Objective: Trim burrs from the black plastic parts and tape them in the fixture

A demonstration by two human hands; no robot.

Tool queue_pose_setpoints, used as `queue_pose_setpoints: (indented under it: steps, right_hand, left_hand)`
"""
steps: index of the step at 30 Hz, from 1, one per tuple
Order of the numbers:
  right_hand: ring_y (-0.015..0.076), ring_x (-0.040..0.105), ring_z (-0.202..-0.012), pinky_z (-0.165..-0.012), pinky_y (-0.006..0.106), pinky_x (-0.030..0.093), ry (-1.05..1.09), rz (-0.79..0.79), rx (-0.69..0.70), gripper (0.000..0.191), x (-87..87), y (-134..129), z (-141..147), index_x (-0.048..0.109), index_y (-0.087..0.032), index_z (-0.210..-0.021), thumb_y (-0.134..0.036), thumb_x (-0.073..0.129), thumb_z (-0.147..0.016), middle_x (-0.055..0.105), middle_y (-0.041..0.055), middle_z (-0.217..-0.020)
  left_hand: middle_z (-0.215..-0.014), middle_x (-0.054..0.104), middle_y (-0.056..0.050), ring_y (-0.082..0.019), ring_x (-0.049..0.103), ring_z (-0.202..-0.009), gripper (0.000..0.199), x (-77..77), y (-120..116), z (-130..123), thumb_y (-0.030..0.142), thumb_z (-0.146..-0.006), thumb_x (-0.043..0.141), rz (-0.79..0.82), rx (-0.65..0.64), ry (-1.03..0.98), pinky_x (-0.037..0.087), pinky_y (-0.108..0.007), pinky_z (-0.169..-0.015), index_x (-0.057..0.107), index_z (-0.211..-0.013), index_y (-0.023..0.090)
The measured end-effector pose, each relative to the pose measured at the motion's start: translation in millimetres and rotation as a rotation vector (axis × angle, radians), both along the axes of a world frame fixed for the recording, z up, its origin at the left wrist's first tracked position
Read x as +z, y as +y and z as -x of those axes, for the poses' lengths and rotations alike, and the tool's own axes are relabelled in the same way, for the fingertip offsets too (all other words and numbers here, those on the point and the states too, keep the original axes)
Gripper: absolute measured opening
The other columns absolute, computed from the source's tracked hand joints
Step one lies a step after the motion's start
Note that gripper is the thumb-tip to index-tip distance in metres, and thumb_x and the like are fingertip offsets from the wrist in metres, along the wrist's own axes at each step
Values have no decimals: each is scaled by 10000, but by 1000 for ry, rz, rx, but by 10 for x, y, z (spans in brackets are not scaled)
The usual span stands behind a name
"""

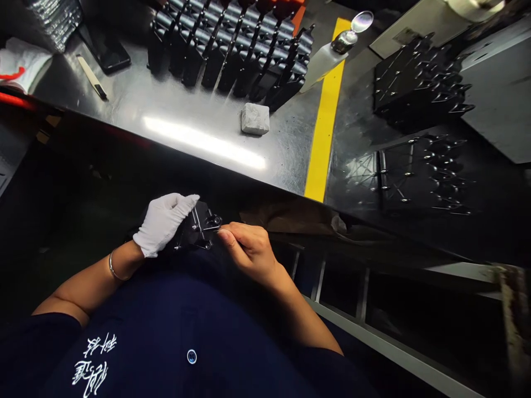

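My left hand (164,223), in a white glove, grips a black molded part (191,229) close to my body, below the table's front edge. The part has raised ribs and small round posts, and its left side is hidden behind the glove. My right hand (249,249) is bare, with thumb and forefinger pinched together at the part's right edge. Whatever sits between those fingertips, if anything, is too small to make out.
On the metal table (186,113) stand a row of black parts (232,47), a whitish block (255,119), a bottle (326,61) and a cutter knife (92,77). Right of the yellow strip (326,130) are stacked black parts (415,83). A metal frame (373,337) stands below.
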State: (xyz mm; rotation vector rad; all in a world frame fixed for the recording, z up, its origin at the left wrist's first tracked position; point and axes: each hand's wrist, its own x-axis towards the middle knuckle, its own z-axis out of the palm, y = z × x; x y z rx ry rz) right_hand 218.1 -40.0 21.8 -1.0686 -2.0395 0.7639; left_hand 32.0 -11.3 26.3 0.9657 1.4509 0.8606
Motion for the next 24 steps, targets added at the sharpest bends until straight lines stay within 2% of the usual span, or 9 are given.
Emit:
queue_pose_setpoints:
  steps: [5,7,9,11,13,15,18,21,24]
  right_hand:
    - [53,312,-443,-438,206,280,37,195,90,408,74,-15,-75,390,-186,-540,-229,458,-939,366,-54,-502]
    - [53,330,-447,-446,205,286,65,251,173,387,95,-13,-118,431,-180,-559,-226,460,-942,387,-52,-506]
    - [61,377,-451,-460,206,312,146,285,326,372,106,-11,-148,511,-174,-611,-271,434,-961,440,-42,-510]
    - [73,408,-455,-469,215,329,239,241,393,389,100,-11,-149,566,-170,-675,-351,399,-976,478,-30,-513]
    - [87,413,-466,-471,230,324,227,90,286,399,76,-11,-122,577,-166,-710,-438,422,-956,482,-21,-520]
    - [96,393,-474,-469,246,297,79,-101,139,425,41,-7,-84,546,-172,-660,-506,481,-914,451,-23,-514]
    - [95,351,-460,-462,265,247,-149,-289,84,500,-12,4,-42,435,-193,-519,-511,511,-898,395,-31,-480]
    - [86,373,-438,-449,254,257,-166,-306,40,487,-61,-6,21,436,-191,-507,-459,535,-902,413,-33,-461]
    - [105,538,-507,-480,220,400,-35,-235,-93,351,-126,-30,141,620,-153,-796,-499,596,-850,611,18,-595]
  left_hand:
    - [-555,502,36,-77,430,-525,430,-19,-77,-33,555,-674,708,-15,35,-33,376,-202,-485,575,-586,156]
    - [-548,500,35,-78,427,-519,418,-7,-104,-44,541,-673,717,-27,25,-51,373,-206,-483,578,-584,157]
    - [-539,494,34,-78,421,-510,408,12,-117,-51,530,-672,721,-57,14,-64,367,-210,-479,579,-580,159]
    - [-538,488,34,-79,417,-514,398,25,-114,-51,519,-674,723,-104,21,-60,366,-212,-486,580,-577,161]
    - [-544,482,36,-78,411,-522,391,25,-104,-44,514,-685,717,-144,41,-41,366,-213,-499,582,-579,163]
    - [-550,484,37,-79,411,-525,386,10,-99,-33,515,-695,709,-150,50,-27,368,-214,-507,587,-588,164]
    - [-550,492,36,-81,421,-524,388,-30,-99,-18,520,-692,710,-135,46,-19,372,-215,-506,591,-593,164]
    - [-563,521,33,-85,455,-542,404,-57,-57,-30,531,-674,724,-129,104,-18,395,-213,-525,580,-600,161]
    - [-651,604,12,-107,542,-586,428,-24,59,-112,592,-754,623,-62,277,-178,450,-224,-556,612,-740,165]
